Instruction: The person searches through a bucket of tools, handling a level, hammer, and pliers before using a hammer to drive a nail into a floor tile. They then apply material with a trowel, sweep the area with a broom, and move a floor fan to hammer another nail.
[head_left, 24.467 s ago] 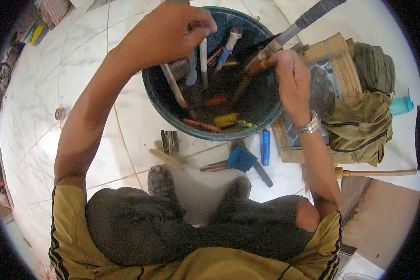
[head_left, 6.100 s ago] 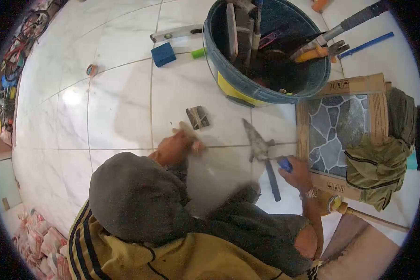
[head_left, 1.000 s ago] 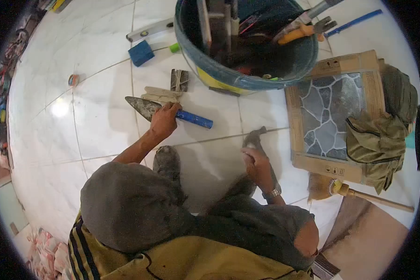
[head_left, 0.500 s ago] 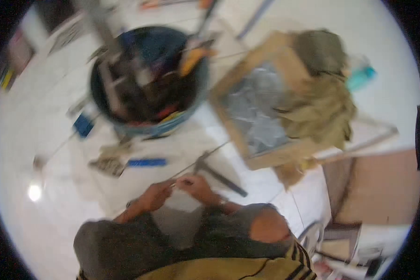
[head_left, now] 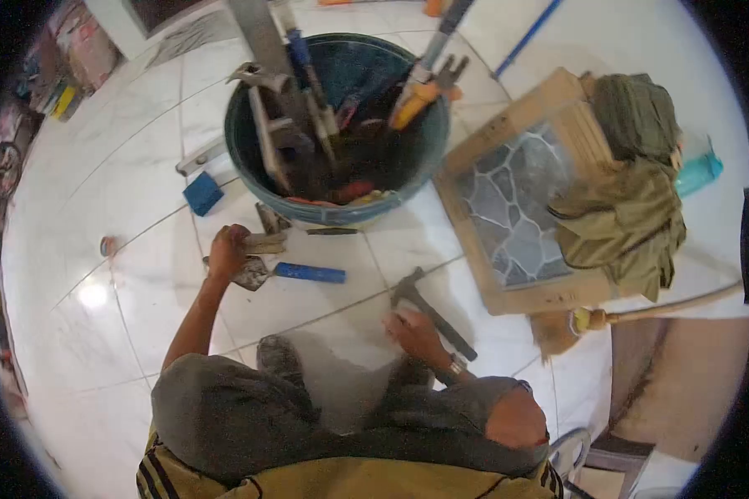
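Note:
My left hand (head_left: 228, 251) is reached out over the floor, its fingers closed on the left end of a pale, wooden-looking piece (head_left: 266, 243). Right below that lies a pointing trowel with a blue handle (head_left: 310, 273), its blade (head_left: 251, 273) partly covered by the hand and the piece. My right hand (head_left: 416, 336) hovers in front of my right knee with curled fingers; whatever is inside them is hidden. Just beside it a hammer (head_left: 437, 316) rests on the tiles, head toward the bucket.
A dark green bucket (head_left: 341, 214) full of tools stands ahead, with pliers with orange grips (head_left: 416, 101) at its rim. On its left is a blue sponge-like block (head_left: 202, 194). At right are a stone-patterned tile on cardboard (head_left: 520, 204), an olive cloth (head_left: 628, 220) and a broom (head_left: 595, 320).
My hands were together in front of my lap and have parted. The left went forward and left to the pale piece; the right moved right, beside the hammer. My view has shifted.

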### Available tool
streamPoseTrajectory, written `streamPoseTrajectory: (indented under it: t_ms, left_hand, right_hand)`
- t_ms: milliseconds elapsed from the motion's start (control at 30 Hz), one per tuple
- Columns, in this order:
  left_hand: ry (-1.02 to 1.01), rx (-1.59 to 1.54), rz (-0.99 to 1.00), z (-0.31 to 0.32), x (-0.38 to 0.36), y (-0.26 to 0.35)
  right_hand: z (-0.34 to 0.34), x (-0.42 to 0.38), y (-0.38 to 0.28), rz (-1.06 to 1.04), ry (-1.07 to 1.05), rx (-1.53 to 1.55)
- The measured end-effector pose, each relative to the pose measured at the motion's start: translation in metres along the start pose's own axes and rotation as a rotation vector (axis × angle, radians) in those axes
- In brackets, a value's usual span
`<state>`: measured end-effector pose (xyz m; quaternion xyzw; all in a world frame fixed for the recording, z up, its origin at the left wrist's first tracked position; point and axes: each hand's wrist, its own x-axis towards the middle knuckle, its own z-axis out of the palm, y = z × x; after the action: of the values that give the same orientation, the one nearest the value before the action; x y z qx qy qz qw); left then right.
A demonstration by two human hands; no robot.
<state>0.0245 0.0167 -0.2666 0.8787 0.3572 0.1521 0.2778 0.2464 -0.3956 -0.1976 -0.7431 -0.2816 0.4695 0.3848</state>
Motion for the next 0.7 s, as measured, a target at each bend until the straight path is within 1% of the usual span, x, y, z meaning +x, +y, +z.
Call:
streamPoseTrajectory:
  t_ms: [33,100,133,233,267,367,400,433,467,567,700]
  left_hand:
    - [0.016,0.001,0.007,-0.003,-0.002,0.001]
    - [0.038,-0.012,0.030,-0.003,-0.003,0.008]
    - [0.023,-0.031,0.015,-0.005,-0.002,0.014]
    - [0.073,-0.064,0.063,0.000,0.008,0.024]
    - [0.058,-0.047,0.063,-0.002,0.011,0.032]
    - [-0.002,0.036,0.083,0.015,0.025,0.011]
    - [-0.027,0.111,0.134,0.016,0.025,0.005]
    - [0.037,0.042,0.093,0.000,0.034,0.051]
    - [0.045,0.036,0.072,-0.001,0.039,0.059]
    - [0.054,0.040,0.053,0.001,0.039,0.051]
    - [0.085,0.036,0.034,0.003,0.034,0.046]
  right_hand:
    - [-0.003,-0.004,0.006,0.151,-0.155,0.015]
    - [0.019,-0.005,0.111,-0.603,-0.139,-0.754]
    - [0.019,-0.013,0.123,-0.561,-0.199,-0.735]
    - [0.017,-0.028,0.159,-0.423,-0.400,-0.664]
    - [0.017,-0.034,0.170,-0.367,-0.474,-0.635]
    - [0.018,-0.038,0.203,-0.373,-0.404,-0.324]
    - [0.022,-0.042,0.211,-0.341,-0.347,-0.306]
    - [0.026,-0.048,0.218,-0.307,-0.291,-0.289]
    - [0.029,-0.052,0.225,-0.271,-0.233,-0.270]
    - [0.014,-0.048,0.185,-0.214,-0.436,-0.277]
    - [0.011,-0.056,0.171,-0.144,-0.413,-0.247]
